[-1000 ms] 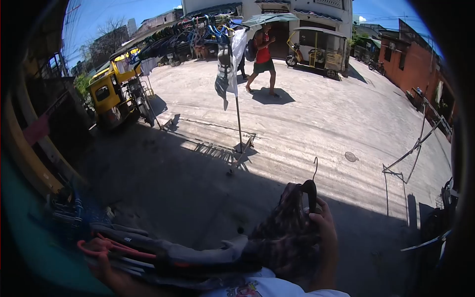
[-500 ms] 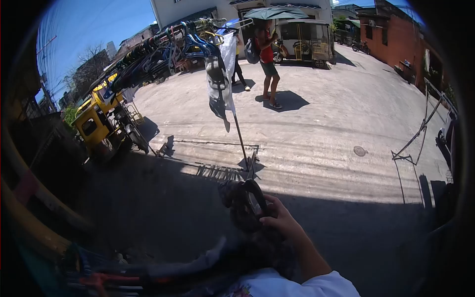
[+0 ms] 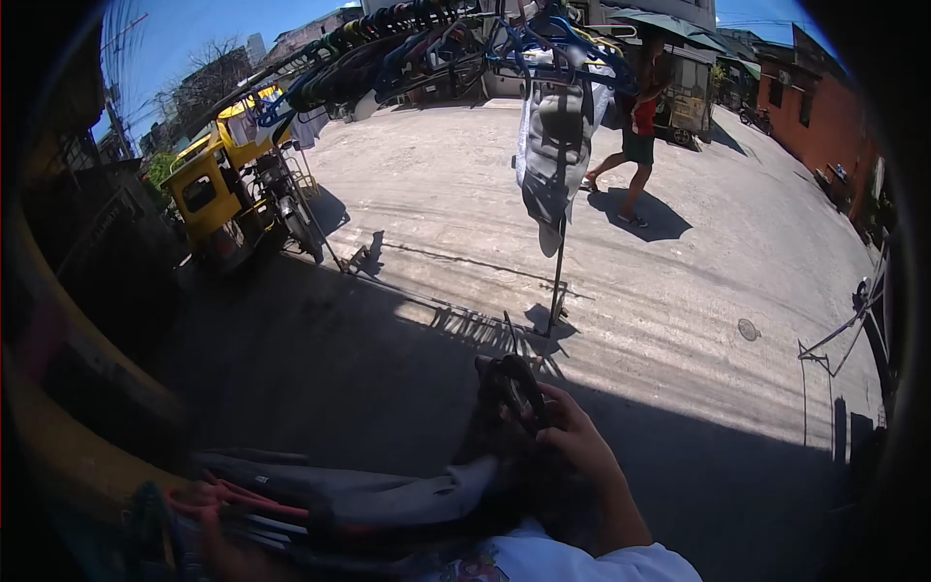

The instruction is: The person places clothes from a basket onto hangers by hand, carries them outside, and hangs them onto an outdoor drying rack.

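My right hand [image 3: 572, 427] is closed on the top of a dark hanger [image 3: 522, 390], from which a dark garment hangs in shadow. At the lower left, my left hand [image 3: 221, 543] is blurred beside a red hanger [image 3: 238, 497]. Grey and dark clothes [image 3: 407, 500] lie along my left forearm, which they mostly hide. Ahead, a rack carries many hangers [image 3: 388, 58], blue ones at its near end [image 3: 558, 48]. A grey and white garment [image 3: 558, 155] hangs there.
A rack post [image 3: 560, 281] stands on the pavement. Beyond it a person in a red top [image 3: 642, 121] walks under an umbrella [image 3: 669, 27]. A yellow tricycle [image 3: 208, 189] is parked at the left. A metal frame [image 3: 853, 325] stands at the right.
My right hand and its hanger have moved left since the earliest frame. The rack now looks nearer and larger. The person in red has walked on, appearing farther right.
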Motion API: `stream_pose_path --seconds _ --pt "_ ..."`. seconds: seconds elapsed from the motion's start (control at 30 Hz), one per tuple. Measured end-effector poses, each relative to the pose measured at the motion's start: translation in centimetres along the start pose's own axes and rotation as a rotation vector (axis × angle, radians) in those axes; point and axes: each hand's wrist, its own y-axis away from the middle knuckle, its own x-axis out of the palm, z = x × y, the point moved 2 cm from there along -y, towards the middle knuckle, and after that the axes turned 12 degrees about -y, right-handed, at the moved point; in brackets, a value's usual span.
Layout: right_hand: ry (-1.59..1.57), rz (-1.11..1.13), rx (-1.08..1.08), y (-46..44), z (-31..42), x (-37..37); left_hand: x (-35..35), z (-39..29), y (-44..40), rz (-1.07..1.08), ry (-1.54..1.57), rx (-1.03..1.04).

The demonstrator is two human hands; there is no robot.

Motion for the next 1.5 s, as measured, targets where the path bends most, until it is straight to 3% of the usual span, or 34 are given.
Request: stream_pose_path --seconds 0.07,0.1,0.13,0.2,0.47,0.6,0.8,0.83,1.0,1.33,1.5 --pt "0.061 -0.048 -0.037 -2.3 -1.0 1.5 0.6 1.4 -1.9 -0.024 0.017 -0.186" --pt "0.064 -0.041 -0.016 -3.2 -1.4 2.3 1.7 1.2 -3.2 0.053 -0.041 -0.041" --pt "0.069 -0.050 -0.014 -4.2 -1.7 3.0 1.2 2.3 -4.5 0.172 0.016 -0.031" --pt "0.079 -0.077 -0.027 -6.2 -2.1 4.0 1.0 3.8 -6.5 0.208 -0.037 0.061" --pt "0.159 -0.052 -0.062 -18.2 -3.7 6.5 3.9 12.8 -13.1 -0.163 0.008 -0.107" --pt "0.238 0.045 -0.078 -25.4 -3.8 7.5 7.3 16.9 -17.1 -0.181 0.068 -0.243" --pt "0.161 0.105 -0.041 -34.0 -3.3 9.5 13.7 18.9 -21.9 -0.046 0.033 0.016" --pt "0.175 0.150 -0.024 -35.2 -3.2 10.2 13.9 20.1 -23.1 0.058 0.115 0.083" --pt "0.198 -0.100 0.001 -39.4 -2.4 12.3 17.7 21.6 -26.9 0.121 0.084 -0.018" --pt "0.164 -0.214 -0.097 -51.0 -5.9 18.0 18.4 33.5 -38.5 0.089 0.275 -0.135" --pt "0.200 -0.331 -0.136 -57.2 -6.9 22.8 17.0 39.2 -46.4 0.153 0.181 -0.009"
